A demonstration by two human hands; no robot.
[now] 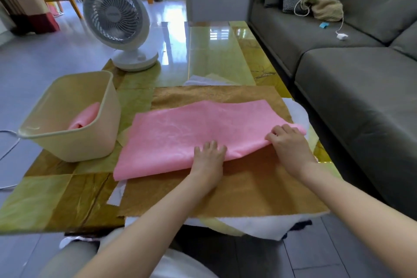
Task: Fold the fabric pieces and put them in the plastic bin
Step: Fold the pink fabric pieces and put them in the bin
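Note:
A pink fabric piece (185, 133) lies spread on top of a gold fabric piece (248, 189) in the middle of the table. My left hand (208, 159) lies on its near edge with fingers spread flat. My right hand (287, 144) grips the pink fabric's near right corner, which is lifted off the gold piece. White and pale yellow pieces (255, 224) stick out from under the gold one. A cream plastic bin (72, 117) stands at the left, with a folded pink piece (84, 118) inside.
A white desk fan (119, 25) stands at the table's far left corner. The glossy yellow-green table (216, 52) stretches beyond the fabrics. A grey sofa (361, 70) runs along the right, carrying cushions and a plastic bag. A white cable trails on the floor at left.

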